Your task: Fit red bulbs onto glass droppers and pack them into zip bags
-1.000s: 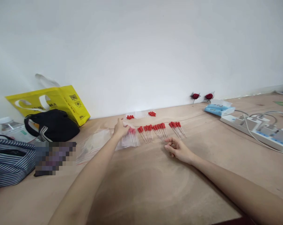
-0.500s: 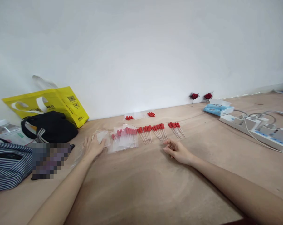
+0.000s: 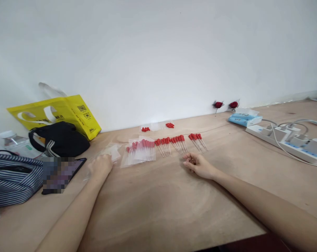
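My left hand (image 3: pixel 100 166) rests on a pile of clear plastic zip bags (image 3: pixel 113 151), its fingers bent and pressed together on the plastic; the fingertips are hidden. To the right of it lie overlapping zip bags (image 3: pixel 145 154) with red-topped droppers in them. Loose droppers with red bulbs and thin clear stems lie in groups: one group (image 3: pixel 163 141), another (image 3: pixel 177 140) and a third (image 3: pixel 196 137) furthest right. My right hand (image 3: pixel 199 166) lies on the table just below these stems, fingers loosely curled and apart, with nothing visible in it.
Small bags of red bulbs (image 3: pixel 170 125) lie by the wall. At left are a yellow bag (image 3: pixel 81 112), a black cloth item (image 3: pixel 66 140), a striped pouch (image 3: pixel 16 178) and a phone (image 3: pixel 78 166). At right are a tissue pack (image 3: pixel 243 118), a power strip (image 3: pixel 286 143) and two dark red roses (image 3: pixel 218 104).
My left hand's fingers have drawn in from a spread over the bags to a bent, closed shape. My right hand has hardly moved; the view has shifted slightly.
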### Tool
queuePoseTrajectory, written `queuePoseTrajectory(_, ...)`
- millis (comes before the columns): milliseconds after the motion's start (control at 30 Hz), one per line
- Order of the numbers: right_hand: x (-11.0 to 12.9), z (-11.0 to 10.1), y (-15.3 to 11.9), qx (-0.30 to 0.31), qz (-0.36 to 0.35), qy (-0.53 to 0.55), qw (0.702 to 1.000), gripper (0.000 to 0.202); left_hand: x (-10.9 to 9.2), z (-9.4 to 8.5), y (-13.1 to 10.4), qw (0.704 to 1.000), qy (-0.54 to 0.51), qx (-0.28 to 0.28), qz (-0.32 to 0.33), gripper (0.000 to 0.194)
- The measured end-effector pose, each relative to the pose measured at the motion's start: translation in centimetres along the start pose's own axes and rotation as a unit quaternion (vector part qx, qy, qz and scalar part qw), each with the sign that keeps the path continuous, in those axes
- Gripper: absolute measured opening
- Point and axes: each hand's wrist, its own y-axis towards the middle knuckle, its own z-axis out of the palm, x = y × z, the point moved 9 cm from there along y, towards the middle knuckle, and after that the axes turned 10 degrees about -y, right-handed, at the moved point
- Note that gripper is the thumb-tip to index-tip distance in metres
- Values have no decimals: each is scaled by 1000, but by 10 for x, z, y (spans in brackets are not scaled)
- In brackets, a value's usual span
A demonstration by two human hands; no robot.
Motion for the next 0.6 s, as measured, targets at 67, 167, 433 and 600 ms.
queuePoseTrajectory(67,0,0,0,1,-3,-3,1000,26,-15,-30,-15,998,23,-52,21,37)
queuePoseTrajectory(167,1,1,1,7,-7,-10,1000,25,-58,-56,-50,992,41,-70,91,34)
queuePoseTrajectory(433,4,-1,0,8,-14,-25,1000,22,-177,29,-144,876,-277,314,239,24)
queuePoseTrajectory(600,4,-1,-1,11,-15,-19,1000,22,-182,14,-133,840,-321,298,319,36)
